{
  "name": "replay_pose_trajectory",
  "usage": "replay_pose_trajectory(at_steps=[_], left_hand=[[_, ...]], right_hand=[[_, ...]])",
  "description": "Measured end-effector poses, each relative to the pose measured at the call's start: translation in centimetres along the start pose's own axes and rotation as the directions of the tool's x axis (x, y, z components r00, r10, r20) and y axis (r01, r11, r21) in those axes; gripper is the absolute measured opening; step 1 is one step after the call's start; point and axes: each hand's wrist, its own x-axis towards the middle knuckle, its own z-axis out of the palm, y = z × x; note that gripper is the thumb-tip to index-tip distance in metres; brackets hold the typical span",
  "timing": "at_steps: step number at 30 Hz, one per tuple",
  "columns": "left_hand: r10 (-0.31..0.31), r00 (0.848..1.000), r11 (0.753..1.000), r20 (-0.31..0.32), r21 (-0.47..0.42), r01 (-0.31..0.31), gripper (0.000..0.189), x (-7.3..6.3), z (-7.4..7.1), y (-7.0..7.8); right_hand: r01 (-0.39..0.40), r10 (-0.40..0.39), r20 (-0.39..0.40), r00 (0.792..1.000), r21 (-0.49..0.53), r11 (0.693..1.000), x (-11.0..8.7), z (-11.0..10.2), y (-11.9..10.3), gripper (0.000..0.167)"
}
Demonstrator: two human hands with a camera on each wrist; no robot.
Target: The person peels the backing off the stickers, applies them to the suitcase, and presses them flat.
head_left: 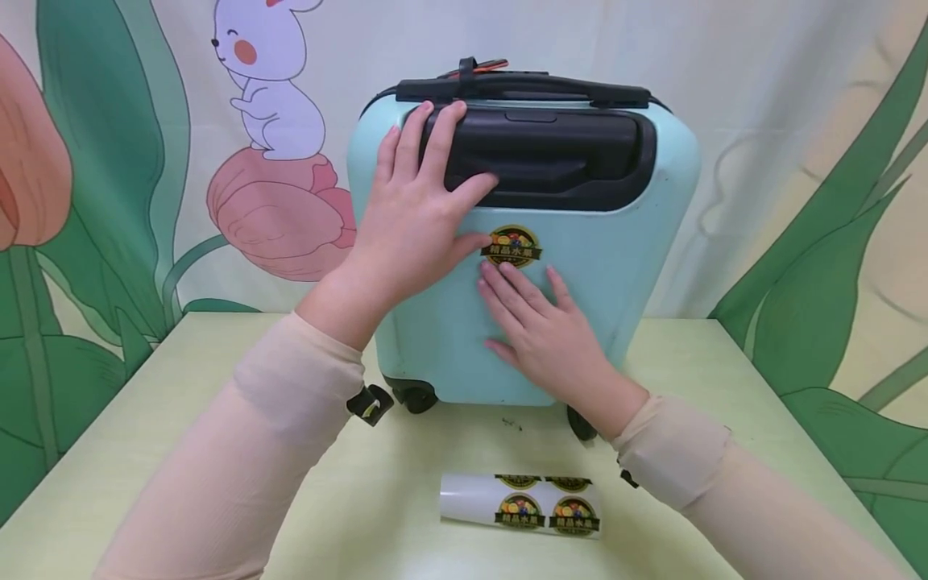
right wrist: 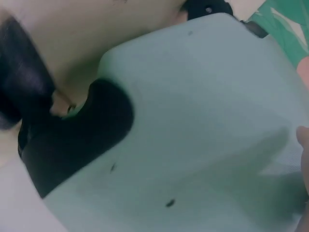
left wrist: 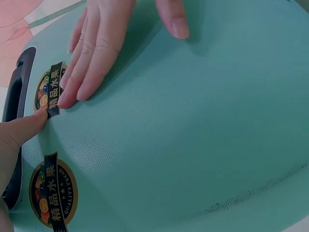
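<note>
A mint-green suitcase [head_left: 442, 338] stands upright on the table. On its front, below the black handle recess [head_left: 558, 153], is a round fruit sticker [head_left: 515, 244]. My left hand [head_left: 413, 213] lies spread over the upper left of the suitcase, fingertips on the recess and thumb at the sticker's left edge. My right hand [head_left: 547, 334] has straight fingers, their tips at the sticker's lower edge. A second similar sticker [left wrist: 54, 191] shows in the left wrist view; the left hand hides it in the head view.
A curled white sheet of several fruit stickers [head_left: 467, 495] lies on the table [head_left: 362, 515] in front of the suitcase. Black wheels [head_left: 419, 399] are under the suitcase. Behind it hangs a printed curtain [head_left: 290, 201] with a rabbit and tulips.
</note>
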Motion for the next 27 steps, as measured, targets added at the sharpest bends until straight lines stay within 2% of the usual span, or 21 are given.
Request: replay_pose_trajectory(at_steps=[7, 14, 22, 27], left_hand=[[-0.004, 1.0, 0.999, -0.02, -0.031, 0.003, 0.052, 0.0, 0.3, 0.0], [-0.002, 0.999, 1.0, -0.034, -0.028, 0.001, 0.052, -0.1, 0.2, -0.1], [-0.002, 0.999, 0.999, -0.045, -0.035, 0.0, 0.051, 0.0, 0.2, -0.2], [-0.003, 0.999, 1.0, -0.033, -0.03, 0.002, 0.051, 0.0, 0.3, -0.1]], right_hand=[[-0.038, 0.038, -0.052, 0.998, 0.002, 0.999, -0.5, 0.1, 0.4, 0.06], [-0.053, 0.048, -0.092, 0.995, -0.061, 0.997, -0.9, -0.3, 1.3, 0.057], [-0.167, 0.158, -0.108, 0.981, -0.081, 0.983, -2.1, -1.0, 2.4, 0.058], [-0.186, 0.177, -0.114, 0.978, -0.069, 0.98, -2.1, -0.7, 1.7, 0.062]])
